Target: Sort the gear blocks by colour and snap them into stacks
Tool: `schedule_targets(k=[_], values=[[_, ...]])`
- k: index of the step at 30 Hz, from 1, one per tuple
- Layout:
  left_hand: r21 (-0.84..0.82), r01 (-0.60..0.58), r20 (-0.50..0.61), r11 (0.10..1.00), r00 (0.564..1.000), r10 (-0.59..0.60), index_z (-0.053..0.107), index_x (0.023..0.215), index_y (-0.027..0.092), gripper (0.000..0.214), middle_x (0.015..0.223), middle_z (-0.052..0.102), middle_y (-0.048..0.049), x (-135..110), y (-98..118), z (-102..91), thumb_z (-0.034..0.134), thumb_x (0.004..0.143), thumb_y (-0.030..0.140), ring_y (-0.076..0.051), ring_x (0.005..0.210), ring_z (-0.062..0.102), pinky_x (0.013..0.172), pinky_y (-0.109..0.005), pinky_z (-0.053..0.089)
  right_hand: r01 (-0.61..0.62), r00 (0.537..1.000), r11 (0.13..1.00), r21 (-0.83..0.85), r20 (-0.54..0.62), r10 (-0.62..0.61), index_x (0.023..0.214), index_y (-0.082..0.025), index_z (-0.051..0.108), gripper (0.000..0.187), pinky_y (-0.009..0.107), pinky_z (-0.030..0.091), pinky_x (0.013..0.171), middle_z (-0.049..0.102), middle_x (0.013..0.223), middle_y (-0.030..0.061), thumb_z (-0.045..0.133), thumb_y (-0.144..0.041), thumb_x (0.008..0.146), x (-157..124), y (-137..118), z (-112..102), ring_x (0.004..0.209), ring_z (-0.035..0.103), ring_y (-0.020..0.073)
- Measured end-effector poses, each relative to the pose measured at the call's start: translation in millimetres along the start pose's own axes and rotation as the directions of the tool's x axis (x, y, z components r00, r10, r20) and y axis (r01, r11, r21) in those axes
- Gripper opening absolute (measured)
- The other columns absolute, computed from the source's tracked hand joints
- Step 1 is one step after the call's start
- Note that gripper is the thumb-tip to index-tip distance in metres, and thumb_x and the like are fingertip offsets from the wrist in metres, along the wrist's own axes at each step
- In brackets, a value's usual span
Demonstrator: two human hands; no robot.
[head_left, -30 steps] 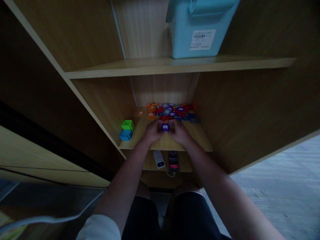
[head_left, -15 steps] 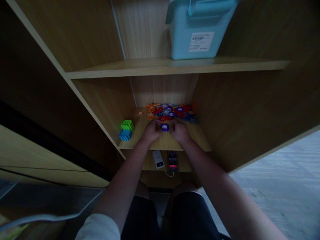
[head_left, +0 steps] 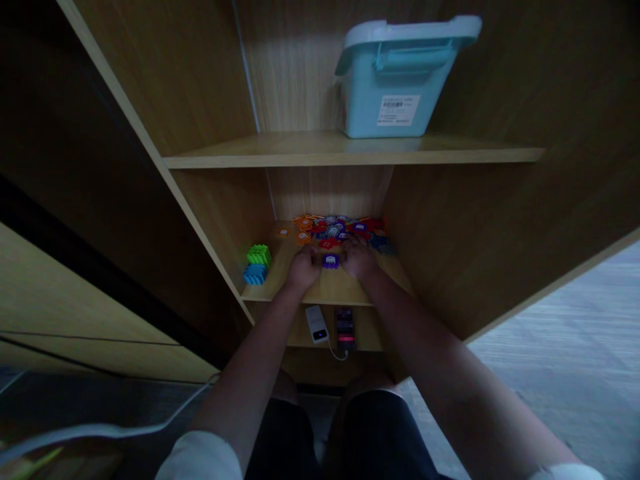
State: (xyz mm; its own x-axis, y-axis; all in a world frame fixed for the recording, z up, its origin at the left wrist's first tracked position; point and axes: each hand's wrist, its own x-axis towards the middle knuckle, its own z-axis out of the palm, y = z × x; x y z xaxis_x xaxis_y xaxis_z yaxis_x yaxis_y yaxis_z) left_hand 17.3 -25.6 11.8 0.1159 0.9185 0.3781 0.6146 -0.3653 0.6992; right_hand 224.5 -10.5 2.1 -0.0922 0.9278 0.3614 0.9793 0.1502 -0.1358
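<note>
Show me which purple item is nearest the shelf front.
The purple item between left hand and right hand; the other purple ones lie in the pile behind.

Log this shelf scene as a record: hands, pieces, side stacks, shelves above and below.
Left hand: beside purple piece; grip unclear
Right hand: opposite side, fingers near loose pieces
Side stacks: green stack behind blue stack, left
Above: light-blue bin
Below: white device, phone, white cable
</note>
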Motion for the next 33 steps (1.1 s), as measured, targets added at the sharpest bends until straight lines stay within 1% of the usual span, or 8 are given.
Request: schedule_targets(k=[3, 6, 11, 16, 21, 25, 28, 33], values=[[0.01, 0.005, 0.01, 1.0, 1.0, -0.005, 0.066, 0.112, 0.02, 0.023, 0.102, 0.08, -0.0102, 0.3, 0.2, -0.1, 0.059, 0.092, 0.01, -0.026, 0.097, 0.076, 0.094, -0.036, 0.058, -0.003, 0.999, 1.0, -0.008, 0.033, 0.003, 0.144, -0.017, 0.065, 0.046, 0.049, 0.031, 0.128, 0.049, 0.169, 0.0126, 0.052, -0.031, 0.102, 1.2, 1.3, 3.3, 0.159, 0.037, 0.0329], [-0.001, 0.005, 0.007, 1.0, 1.0, -0.005, 0.066, 0.111, 0.02, 0.022, 0.102, 0.079, -0.0096, 0.3, -0.4, 0.2, 0.058, 0.093, 0.01, -0.024, 0.096, 0.076, 0.093, -0.035, 0.058, 0.018, 1.0, 1.0, -0.012, 0.012, -0.018, 0.138, -0.016, 0.07, 0.043, 0.047, 0.031, 0.128, 0.055, 0.164, 0.014, 0.051, -0.032, 0.102, -0.3, 2.0, 3.8, 0.158, 0.038, 0.0314], [-0.033, -0.025, -0.023, 0.999, 0.999, 0.024, 0.065, 0.108, 0.021, 0.021, 0.099, 0.078, -0.0083, 2.1, -4.7, 2.9, 0.059, 0.091, 0.01, -0.024, 0.094, 0.074, 0.093, -0.037, 0.058, 0.08, 0.993, 0.997, 0.026, -0.092, -0.077, 0.141, -0.012, 0.069, 0.046, 0.046, 0.037, 0.124, 0.063, 0.154, 0.0174, 0.055, -0.026, 0.099, -4.4, 3.5, -0.2, 0.147, 0.049, 0.0316], [-0.088, -0.073, -0.056, 0.993, 0.996, 0.068, 0.064, 0.11, 0.02, 0.025, 0.097, 0.076, -0.0075, 5.0, -9.0, 4.8, 0.06, 0.088, 0.008, -0.024, 0.091, 0.074, 0.093, -0.039, 0.059, 0.164, 0.967, 0.982, 0.095, -0.211, -0.141, 0.149, -0.008, 0.062, 0.055, 0.047, 0.041, 0.122, 0.061, 0.154, 0.0197, 0.058, -0.02, 0.096, -9.4, 3.0, -8.9, 0.139, 0.053, 0.035], [-0.184, -0.199, -0.078, 0.963, 0.979, 0.188, 0.058, 0.13, 0.019, 0.04, 0.109, 0.077, -0.0083, 0.6, -1.7, -0.5, 0.062, 0.091, 0.01, -0.022, 0.106, 0.075, 0.105, -0.04, 0.056, 0.303, 0.932, 0.949, 0.087, -0.233, -0.276, 0.157, -0.015, 0.057, 0.06, 0.054, 0.042, 0.12, 0.056, 0.162, 0.0158, 0.057, -0.014, 0.097, -20.2, -7.6, -21.6, 0.142, 0.051, 0.0378], [-0.293, -0.21, -0.044, 0.933, 0.978, 0.206, 0.047, 0.146, 0.019, 0.045, 0.114, 0.078, -0.009, -4.5, 5.4, -6.6, 0.059, 0.104, 0.027, -0.021, 0.107, 0.076, 0.104, -0.037, 0.057, 0.476, 0.862, 0.878, 0.056, -0.228, -0.453, 0.158, -0.019, 0.057, 0.056, 0.055, 0.041, 0.121, 0.054, 0.165, 0.0124, 0.053, -0.014, 0.102, -31.3, -16.7, -25.9, 0.145, 0.052, 0.0353], [-0.327, -0.169, -0.056, 0.93, 0.986, 0.159, 0.048, 0.145, 0.021, 0.041, 0.112, 0.078, -0.0081, -4.6, 4.4, -8.2, 0.056, 0.108, 0.038, -0.021, 0.107, 0.076, 0.102, -0.036, 0.058, 0.55, 0.82, 0.834, 0.047, -0.222, -0.528, 0.157, -0.023, 0.059, 0.051, 0.053, 0.041, 0.122, 0.057, 0.163, 0.0096, 0.049, -0.015, 0.107, -36.3, -19.4, -25.2, 0.146, 0.053, 0.0315], [-0.405, -0.135, -0.08, 0.904, 0.99, 0.112, 0.052, 0.137, 0.023, 0.031, 0.111, 0.078, -0.0077, 1.9, -4.3, -4.1, 0.054, 0.108, 0.032, -0.02, 0.106, 0.076, 0.101, -0.036, 0.059, 0.559, 0.82, 0.826, 0.069, -0.195, -0.539, 0.153, -0.03, 0.062, 0.049, 0.053, 0.04, 0.123, 0.058, 0.162, 0.0058, 0.054, -0.015, 0.106, -37.9, -20.8, -26.0, 0.147, 0.053, 0.0295]])
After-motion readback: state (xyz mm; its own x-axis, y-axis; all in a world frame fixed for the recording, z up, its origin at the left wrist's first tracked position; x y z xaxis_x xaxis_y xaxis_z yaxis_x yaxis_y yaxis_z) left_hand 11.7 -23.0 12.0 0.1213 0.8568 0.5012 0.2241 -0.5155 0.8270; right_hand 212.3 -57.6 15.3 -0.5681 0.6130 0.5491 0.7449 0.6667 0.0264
